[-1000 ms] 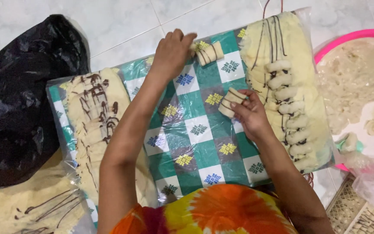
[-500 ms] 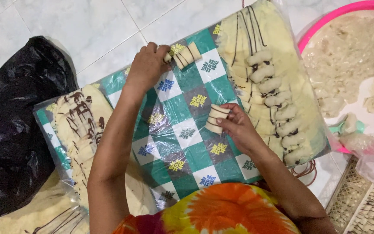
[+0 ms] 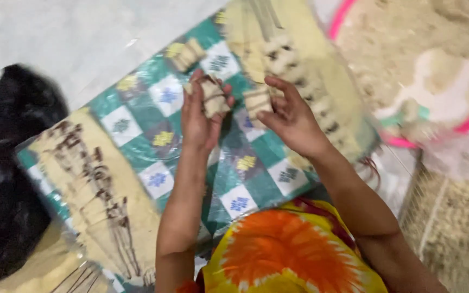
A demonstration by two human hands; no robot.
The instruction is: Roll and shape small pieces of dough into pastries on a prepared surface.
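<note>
Frame blurred by camera motion; detail limited.

Left hand [image 3: 202, 116]: raised above the checked green-and-white plastic sheet [image 3: 153, 146], fingers curled round a short pale dough roll [image 3: 213, 97] w/ dark streaks. Closed on it, thumb side toward centre.

Right hand [image 3: 291, 116]: also raised, fingers part-curled, pinching a second pale roll [image 3: 257, 100] betw. thumb and fingertips. Both rolls held close together, apart from the sheet; whether touching each other, could not tell.

Surroundings: row of finished rolls [image 3: 294, 70] lying on a pale dough sheet at the far right of the plastic; small cluster of pieces [image 3: 187, 54] near the far edge. Flat dough sheet w/ dark drizzle lines [image 3: 96, 179] at left. Black bag [image 3: 6, 179] beyond it. Pink basin [image 3: 408, 81] w/ pale dough at right, on the tiled floor.

Handling judgement: soft dough, prob. easily deformed. Light, even pressure advisable; support from below rather than squeezing mid-length. Seam best kept tucked under. Placement beside the existing row, not on top, to avoid sticking.
</note>
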